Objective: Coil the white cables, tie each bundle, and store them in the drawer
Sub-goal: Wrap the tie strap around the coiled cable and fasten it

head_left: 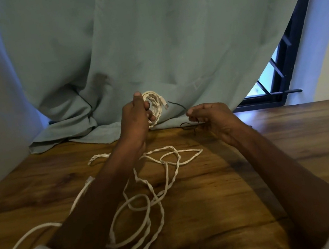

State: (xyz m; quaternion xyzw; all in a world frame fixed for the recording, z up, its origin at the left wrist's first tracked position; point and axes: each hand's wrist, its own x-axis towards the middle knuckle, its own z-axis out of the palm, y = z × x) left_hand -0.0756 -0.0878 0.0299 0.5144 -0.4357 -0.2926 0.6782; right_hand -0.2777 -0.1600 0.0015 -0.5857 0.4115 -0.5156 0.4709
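- Coiled white cable bundle (pixel 154 106): small round coil, held upright above the desk's far edge, clear plug at its right side.
- Loose white cables (pixel 148 193): twisted, tangled loops sprawled across the desk.
- Thin dark tie (pixel 188 126): looped, at the right.

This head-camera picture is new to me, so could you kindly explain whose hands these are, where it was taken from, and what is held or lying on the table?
There is no machine: a person wears a camera on the head, looking down at their own bare hands. The left hand grips a coiled white cable bundle. The right hand pinches a thin dark tie that runs to the bundle. Loose white cables lie tangled on the wooden table. Behind hangs a green curtain, with a window at the right. No drawer shows.
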